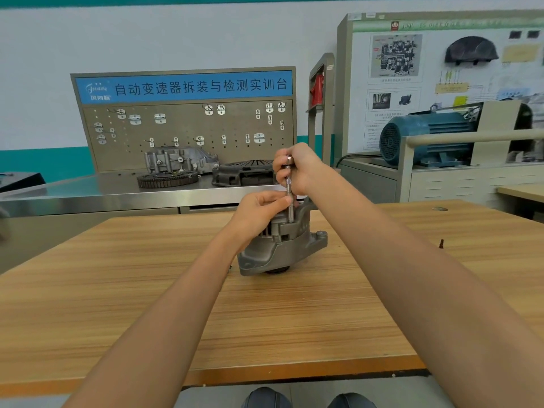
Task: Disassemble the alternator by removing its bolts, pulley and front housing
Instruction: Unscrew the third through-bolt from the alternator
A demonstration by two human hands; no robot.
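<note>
Item: 1 grey alternator [282, 245], stood mid-way on a wooden table [147, 290], pulley side down. 1 slim metal driver tool [289, 189], upright, its tip set into the alternator's top. Right hand [297, 169] clenched round the tool's upper end; left hand [265, 207] pinched its lower shaft. 1 small dark bolt [441, 243] lay well apart, to the right.

Bare table [294, 319] around alternator [282, 245], small bolt [441, 243] far right

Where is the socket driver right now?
Centre of the head view: the socket driver stands upright on the alternator, right hand gripping its top, left hand pinching the shaft.
</note>
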